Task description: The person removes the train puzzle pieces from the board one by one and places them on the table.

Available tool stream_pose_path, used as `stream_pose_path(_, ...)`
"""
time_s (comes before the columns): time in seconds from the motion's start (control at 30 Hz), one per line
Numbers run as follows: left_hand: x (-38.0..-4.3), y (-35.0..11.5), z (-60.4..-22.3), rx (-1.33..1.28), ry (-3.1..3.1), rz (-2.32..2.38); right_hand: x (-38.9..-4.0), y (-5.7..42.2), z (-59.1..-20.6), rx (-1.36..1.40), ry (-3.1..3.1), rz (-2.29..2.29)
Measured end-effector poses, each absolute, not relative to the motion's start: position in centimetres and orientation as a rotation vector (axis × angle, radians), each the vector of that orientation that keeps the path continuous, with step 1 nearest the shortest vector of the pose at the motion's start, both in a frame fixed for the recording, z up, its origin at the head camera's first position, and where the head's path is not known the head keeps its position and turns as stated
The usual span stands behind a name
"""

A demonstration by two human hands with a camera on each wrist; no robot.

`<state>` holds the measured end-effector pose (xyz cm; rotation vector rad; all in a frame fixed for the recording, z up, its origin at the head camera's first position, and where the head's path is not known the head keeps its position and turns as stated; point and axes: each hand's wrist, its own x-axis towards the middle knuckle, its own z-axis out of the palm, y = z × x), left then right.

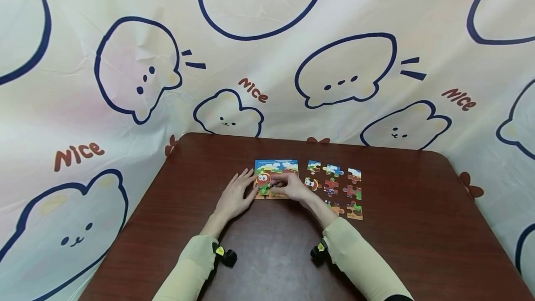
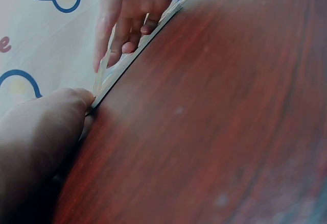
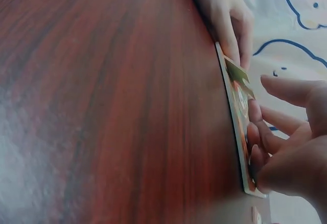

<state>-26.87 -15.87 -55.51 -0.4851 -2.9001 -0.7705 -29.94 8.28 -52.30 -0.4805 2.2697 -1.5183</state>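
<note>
A jigsaw board (image 1: 276, 165) with a farm-like picture lies between both hands. My left hand (image 1: 234, 196) lies spread at its left edge, the thumb (image 2: 71, 101) touching the near left corner. My right hand (image 1: 294, 187) reaches over the board's right half and hides part of it. Several of its fingertips (image 3: 254, 134) rest on the picture, while its thumb stays raised and apart. A puzzle piece (image 3: 236, 72) stands tilted at the board's left end, between the left thumb and a right fingertip that touches it. Whether the left thumb touches that piece I cannot tell.
Right of the board lie several loose puzzle pieces (image 1: 354, 193) in rough columns, one (image 1: 311, 183) close to the right wrist. Everything is on a dark brown wooden table (image 1: 409, 226). A printed cloth (image 1: 284, 59) hangs behind its far edge.
</note>
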Motion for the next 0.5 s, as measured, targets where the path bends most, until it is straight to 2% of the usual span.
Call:
stream_pose_path(0.23,-26.9,-15.9,-55.4,-0.493,-2.895,-0.777,-29.3,7.4,-52.9,-0.580,2.481,-1.401)
stream_pose_path(0.5,-26.9,-15.9,-55.5,-0.484,-2.904,-0.781,-29.2,6.9,-53.4,-0.534,2.539,-1.418)
